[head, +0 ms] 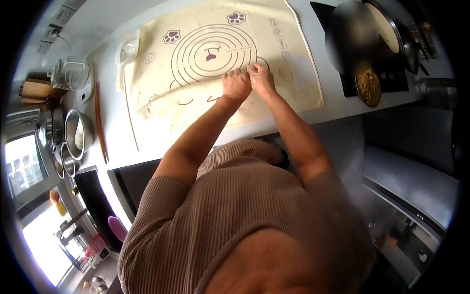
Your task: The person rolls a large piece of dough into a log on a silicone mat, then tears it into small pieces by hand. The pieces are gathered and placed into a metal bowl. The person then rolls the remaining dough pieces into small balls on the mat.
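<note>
A long pale roll of dough (183, 94) lies slantwise across the near half of a cream kneading mat (154, 70) printed with rings and paw marks. My left hand (237, 83) is curled over the roll's right end, knuckles up. Close against it, my right hand (261, 78) has its fingers bent and pinched at the very tip of the dough. Both hands carry traces of flour. The dough under my fingers is mostly hidden.
A white scoop (128, 49) with flour sits at the mat's left edge. Farther left are a wooden rolling pin (99, 125), a steel bowl (90, 134) and a kitchen scale (86, 88). On the right, a dish of crumbly brown food (368, 88) stands near a large pan (383, 27).
</note>
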